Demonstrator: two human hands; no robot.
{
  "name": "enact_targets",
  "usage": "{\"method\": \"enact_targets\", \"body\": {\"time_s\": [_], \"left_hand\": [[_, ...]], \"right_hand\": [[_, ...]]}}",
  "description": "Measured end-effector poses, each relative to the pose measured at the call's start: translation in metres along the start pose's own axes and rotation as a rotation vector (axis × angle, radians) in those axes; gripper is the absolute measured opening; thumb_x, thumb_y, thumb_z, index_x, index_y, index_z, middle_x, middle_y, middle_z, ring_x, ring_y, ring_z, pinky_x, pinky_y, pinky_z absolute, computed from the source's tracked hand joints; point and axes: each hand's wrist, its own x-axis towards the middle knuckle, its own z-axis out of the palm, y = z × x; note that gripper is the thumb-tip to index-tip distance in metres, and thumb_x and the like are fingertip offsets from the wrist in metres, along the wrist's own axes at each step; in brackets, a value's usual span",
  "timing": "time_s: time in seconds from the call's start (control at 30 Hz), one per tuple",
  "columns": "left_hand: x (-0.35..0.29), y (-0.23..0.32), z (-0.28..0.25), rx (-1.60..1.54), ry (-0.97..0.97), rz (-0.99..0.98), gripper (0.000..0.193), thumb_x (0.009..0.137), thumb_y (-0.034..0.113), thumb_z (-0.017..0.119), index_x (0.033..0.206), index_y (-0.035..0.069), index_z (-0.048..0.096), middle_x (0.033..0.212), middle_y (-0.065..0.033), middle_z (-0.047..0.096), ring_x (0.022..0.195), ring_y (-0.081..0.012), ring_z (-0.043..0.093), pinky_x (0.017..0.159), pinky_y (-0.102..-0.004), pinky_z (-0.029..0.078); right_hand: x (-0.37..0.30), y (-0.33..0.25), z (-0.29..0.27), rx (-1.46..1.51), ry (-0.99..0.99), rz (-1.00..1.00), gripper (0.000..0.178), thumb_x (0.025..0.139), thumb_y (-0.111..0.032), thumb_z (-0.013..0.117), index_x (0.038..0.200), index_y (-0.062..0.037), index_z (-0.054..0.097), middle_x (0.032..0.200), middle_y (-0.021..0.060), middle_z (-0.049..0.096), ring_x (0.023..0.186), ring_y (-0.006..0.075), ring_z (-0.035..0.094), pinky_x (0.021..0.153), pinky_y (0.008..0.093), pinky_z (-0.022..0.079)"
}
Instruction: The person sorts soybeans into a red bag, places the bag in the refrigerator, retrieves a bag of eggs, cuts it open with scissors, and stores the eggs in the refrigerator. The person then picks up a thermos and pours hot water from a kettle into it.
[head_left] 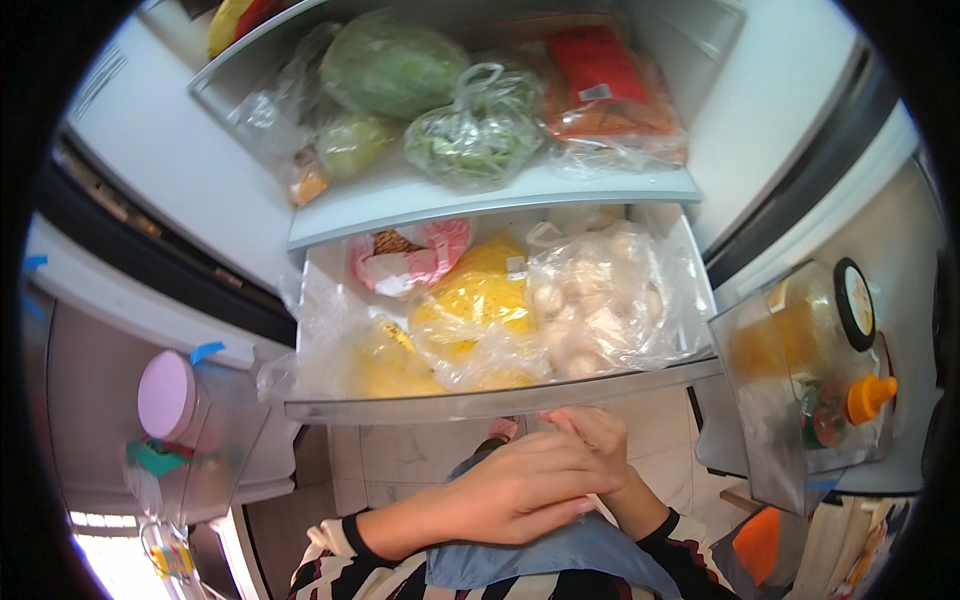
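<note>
My two hands meet in front of the open fridge drawer (500, 405), just below its front edge. My left hand (520, 485) lies across my right hand (602, 440), its fingers close together over the right hand near the wrist. The right hand's fingers are curled, and part of that hand is hidden beneath the left. No object shows in either one. Nearest to them, in the drawer, are a clear bag of pale round mushroom-like pieces (595, 300), a bag with yellow contents (480, 300) and a pink-and-white bag (410, 255) of small brown pieces.
Above the drawer, a shelf (500, 195) bears a large bagged green melon-like vegetable (390, 70), bagged greens (475, 135) and a red-and-orange packet (605, 85). Door bins flank the drawer: a pink-lidded container (167, 395) at left, a dark-lidded jar (790, 325) and an orange-capped bottle (868, 400) at right.
</note>
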Motion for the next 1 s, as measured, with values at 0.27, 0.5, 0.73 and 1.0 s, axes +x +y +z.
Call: {"method": "enact_targets", "body": {"time_s": [0.27, 0.5, 0.73, 1.0], "left_hand": [[-0.115, -0.038, -0.003, -0.352, 0.621, -0.926, 0.023, 0.092, 0.013, 0.049, 0.101, -0.002, 0.064, 0.096, -0.0115, 0.065, 0.085, -0.0163, 0.060, 0.072, -0.0296, 0.048], [-0.136, -0.047, -0.014, -0.594, 0.950, -0.891, 0.029, 0.095, 0.021, 0.048, 0.108, -0.003, 0.055, 0.099, -0.0156, 0.063, 0.080, -0.0159, 0.059, 0.068, -0.0282, 0.049], [-0.168, -0.046, -0.043, -0.621, 0.965, -0.803, 0.030, 0.095, 0.023, 0.048, 0.110, -0.003, 0.052, 0.100, -0.0146, 0.062, 0.080, -0.0145, 0.059, 0.068, -0.0266, 0.048], [-0.201, -0.042, -0.060, -0.652, 1.007, -0.777, 0.032, 0.095, 0.025, 0.047, 0.111, -0.003, 0.052, 0.098, -0.0140, 0.063, 0.078, -0.0150, 0.060, 0.067, -0.0269, 0.048]], "right_hand": [[0.004, 0.002, -0.007, -0.035, -0.020, 0.093, 0.007, 0.082, -0.001, 0.058, 0.082, 0.0026, 0.064, 0.074, 0.0119, 0.066, 0.065, 0.0223, 0.065, 0.058, 0.0296, 0.050], [-0.007, -0.015, 0.004, 0.078, 0.027, 0.251, 0.008, 0.084, -0.005, 0.058, 0.083, 0.0015, 0.063, 0.071, 0.0086, 0.066, 0.063, 0.0141, 0.064, 0.057, 0.0263, 0.051], [-0.015, -0.040, 0.022, 0.045, -0.154, 0.339, 0.014, 0.085, -0.011, 0.059, 0.084, 0.0015, 0.063, 0.069, 0.0081, 0.066, 0.061, 0.0120, 0.063, 0.057, 0.0245, 0.050], [0.014, -0.078, 0.038, -0.024, -0.137, 0.183, 0.013, 0.086, -0.009, 0.058, 0.084, 0.0024, 0.063, 0.070, 0.0088, 0.066, 0.062, 0.0118, 0.063, 0.057, 0.0247, 0.049]]}}
